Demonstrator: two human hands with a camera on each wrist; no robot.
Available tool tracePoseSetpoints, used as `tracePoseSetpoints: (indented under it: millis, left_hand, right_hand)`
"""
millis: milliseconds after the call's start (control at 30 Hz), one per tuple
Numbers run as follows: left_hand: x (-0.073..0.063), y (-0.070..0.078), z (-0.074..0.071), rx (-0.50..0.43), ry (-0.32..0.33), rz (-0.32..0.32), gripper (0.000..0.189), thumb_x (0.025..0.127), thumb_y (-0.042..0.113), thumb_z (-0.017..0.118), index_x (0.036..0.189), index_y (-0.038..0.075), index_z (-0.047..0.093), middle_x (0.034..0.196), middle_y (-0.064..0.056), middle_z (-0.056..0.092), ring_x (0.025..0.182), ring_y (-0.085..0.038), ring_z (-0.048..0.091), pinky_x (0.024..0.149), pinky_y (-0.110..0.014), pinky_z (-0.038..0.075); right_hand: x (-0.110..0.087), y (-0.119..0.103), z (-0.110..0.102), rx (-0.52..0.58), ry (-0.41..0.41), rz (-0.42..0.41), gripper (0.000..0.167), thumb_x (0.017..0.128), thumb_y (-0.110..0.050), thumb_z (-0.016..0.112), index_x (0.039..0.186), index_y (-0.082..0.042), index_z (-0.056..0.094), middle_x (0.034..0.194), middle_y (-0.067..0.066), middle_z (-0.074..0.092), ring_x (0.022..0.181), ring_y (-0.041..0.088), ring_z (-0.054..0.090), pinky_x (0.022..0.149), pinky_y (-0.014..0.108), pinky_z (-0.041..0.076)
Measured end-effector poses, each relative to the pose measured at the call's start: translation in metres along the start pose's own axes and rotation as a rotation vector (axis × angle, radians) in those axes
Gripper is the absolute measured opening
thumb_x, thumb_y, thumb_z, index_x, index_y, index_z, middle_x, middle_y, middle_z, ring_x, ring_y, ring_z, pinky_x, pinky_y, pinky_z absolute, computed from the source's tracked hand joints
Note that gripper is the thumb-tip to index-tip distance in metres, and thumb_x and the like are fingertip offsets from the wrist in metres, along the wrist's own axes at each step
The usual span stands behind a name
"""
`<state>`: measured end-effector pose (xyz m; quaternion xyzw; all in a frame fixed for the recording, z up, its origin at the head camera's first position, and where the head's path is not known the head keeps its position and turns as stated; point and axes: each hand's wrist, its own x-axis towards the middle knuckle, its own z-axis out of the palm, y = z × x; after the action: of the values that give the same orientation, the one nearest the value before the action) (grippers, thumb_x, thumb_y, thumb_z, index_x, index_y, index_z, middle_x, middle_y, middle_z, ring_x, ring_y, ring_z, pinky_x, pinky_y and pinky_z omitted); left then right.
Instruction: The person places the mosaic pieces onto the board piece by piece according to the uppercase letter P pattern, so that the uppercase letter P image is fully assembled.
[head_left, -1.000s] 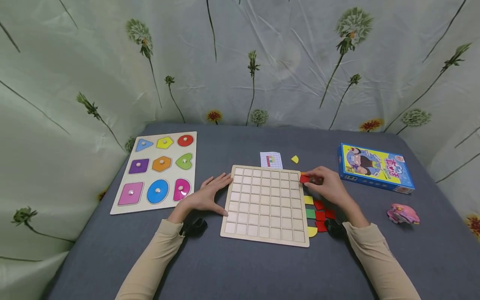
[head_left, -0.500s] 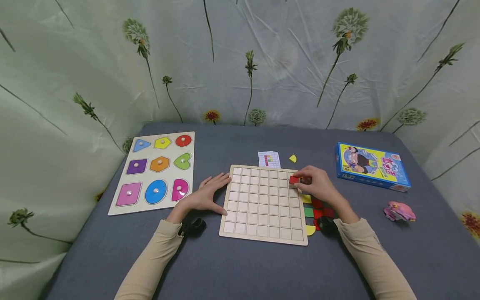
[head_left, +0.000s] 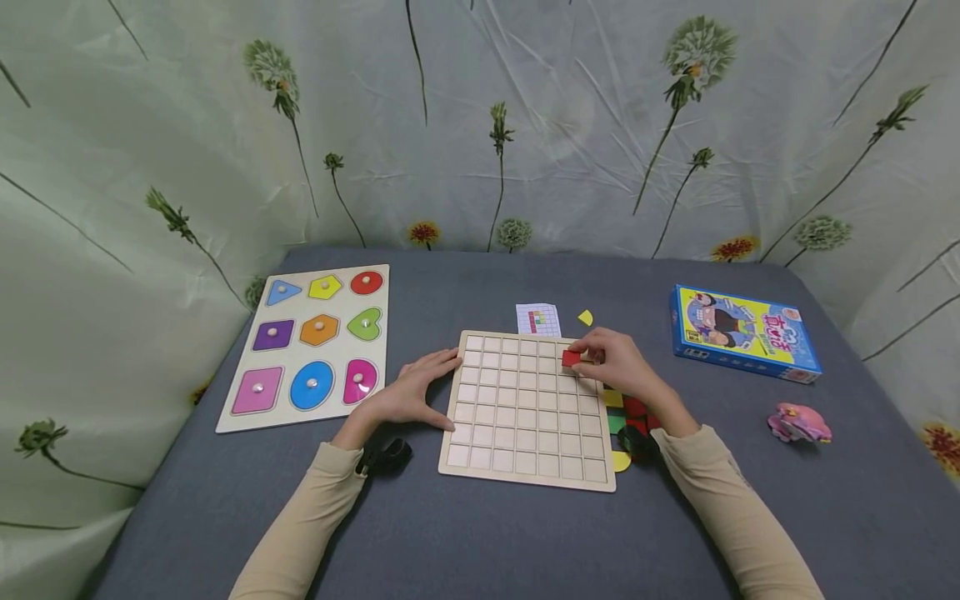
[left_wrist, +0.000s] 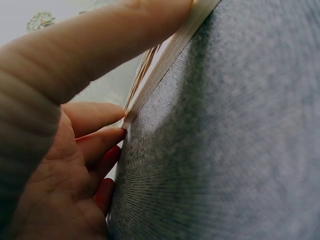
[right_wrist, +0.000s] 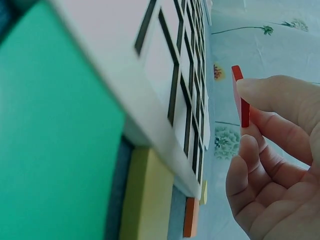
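Red tile (head_left: 571, 358) is pinched between thumb and fingertips of the right hand (head_left: 617, 367), held just over the grid board (head_left: 527, 418), near its far right corner. Board's left edge is touched by the left hand (head_left: 408, 396), thumb spread well apart from the fingers. A yellow tile (head_left: 613, 398) and green tile (head_left: 616, 423) are lined up along the board's right side, red pieces (head_left: 634, 407) beside them. Printed card's (head_left: 537, 318) seen at the board's far edge.

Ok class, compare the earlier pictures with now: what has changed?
The right hand carried the red tile leftward, from the right edge of the grid board to over its far-right squares, without letting go. The left hand stayed touching the board's left edge.
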<state>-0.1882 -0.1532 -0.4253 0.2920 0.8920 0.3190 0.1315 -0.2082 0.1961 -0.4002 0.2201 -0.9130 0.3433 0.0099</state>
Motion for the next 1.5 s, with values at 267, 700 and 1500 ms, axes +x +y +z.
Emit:
tracePoseSetpoints:
  millis: [267,700,1500]
  left_hand:
    - [0.0,-0.001,0.001,0.014,0.004,0.009,0.098,0.066,0.034,0.082,0.145,0.005,0.032,0.156,-0.013,0.024,0.145,-0.034,0.018,0.107,-0.06,0.017]
    - [-0.002,-0.003,0.001,0.015,-0.002,-0.013,0.099,0.066,0.038,0.082,0.146,0.007,0.032,0.156,-0.011,0.024,0.145,-0.032,0.017,0.107,-0.06,0.017]
    - [0.002,0.0,0.0,0.027,0.013,0.014,0.099,0.066,0.035,0.083,0.145,0.004,0.033,0.155,-0.014,0.026,0.144,-0.034,0.02,0.103,-0.06,0.02]
  right_hand:
    - [0.007,-0.003,0.006,0.014,-0.03,0.007,0.024,0.079,-0.009,0.072,0.101,-0.001,0.071,0.086,0.011,0.063,0.071,0.014,0.05,0.064,0.026,0.042]
    - [0.022,-0.01,0.019,0.001,-0.084,-0.06,0.022,0.078,-0.009,0.073,0.099,-0.002,0.071,0.085,0.01,0.061,0.071,0.013,0.049,0.065,0.024,0.041]
    - [0.047,-0.019,0.037,-0.037,-0.191,-0.077,0.019,0.079,-0.01,0.072,0.097,-0.005,0.072,0.077,0.006,0.06,0.069,0.012,0.044,0.066,0.023,0.036]
